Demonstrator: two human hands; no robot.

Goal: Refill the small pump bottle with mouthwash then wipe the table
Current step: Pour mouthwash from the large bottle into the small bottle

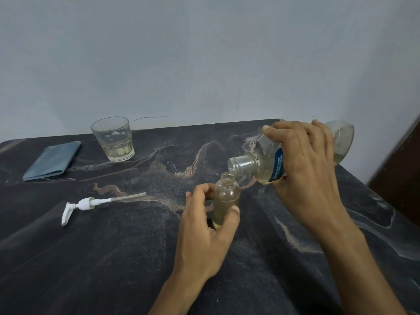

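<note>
A small clear bottle (pixel 226 196) stands upright on the dark marble table (pixel 113 258), capless and mostly full of pale yellow liquid. My left hand (pixel 204 233) holds its lower body between thumb and fingers. My right hand (pixel 304 160) grips the large clear mouthwash bottle (pixel 261 164), tipped nearly level, its open neck just above the small bottle's mouth. A little yellowish liquid lies in the big bottle's lower side. The white pump head (pixel 87 204) with its tube lies on the table to the left. A folded blue cloth (pixel 53 161) lies at the far left.
A glass tumbler (pixel 114 139) with a little yellowish liquid stands at the back left, beside the cloth. A pale wall runs behind the table. A dark wooden edge (pixel 400 185) stands past the table's right side.
</note>
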